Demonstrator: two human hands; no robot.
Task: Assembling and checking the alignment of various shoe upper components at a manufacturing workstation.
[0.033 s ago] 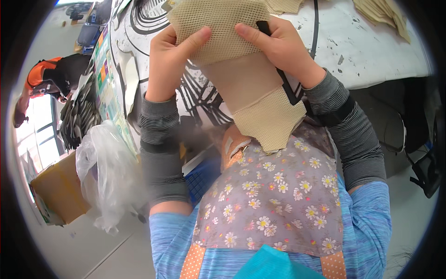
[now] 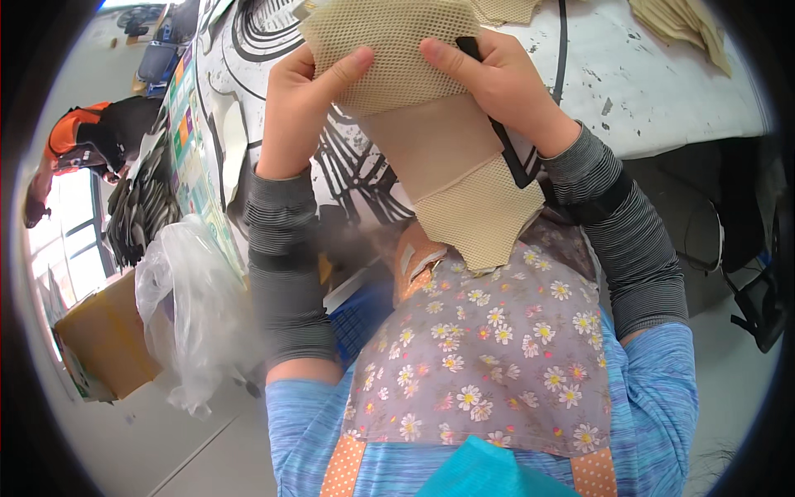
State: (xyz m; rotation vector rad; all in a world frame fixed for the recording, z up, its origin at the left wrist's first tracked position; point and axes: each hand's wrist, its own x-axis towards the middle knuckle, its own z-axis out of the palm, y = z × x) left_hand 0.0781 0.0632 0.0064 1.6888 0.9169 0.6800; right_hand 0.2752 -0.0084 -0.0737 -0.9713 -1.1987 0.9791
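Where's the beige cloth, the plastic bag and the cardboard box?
Beige cloth (image 2: 435, 142), head view: smooth middle band.
Plastic bag (image 2: 190, 290), head view: crumpled middle.
Cardboard box (image 2: 112, 334), head view: brown side.

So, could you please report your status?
Left hand, right hand: both gripping beige mesh fabric. Tan panel below it. Black strip partly hidden by right hand.

Bright, soft light floods your desk (image 2: 654, 108), and there's the window (image 2: 81, 219) blown out white at your left! Under the desk, deep shadow; a hazy smear clouds your left sleeve (image 2: 286, 302), edges bow, and the corners go black.
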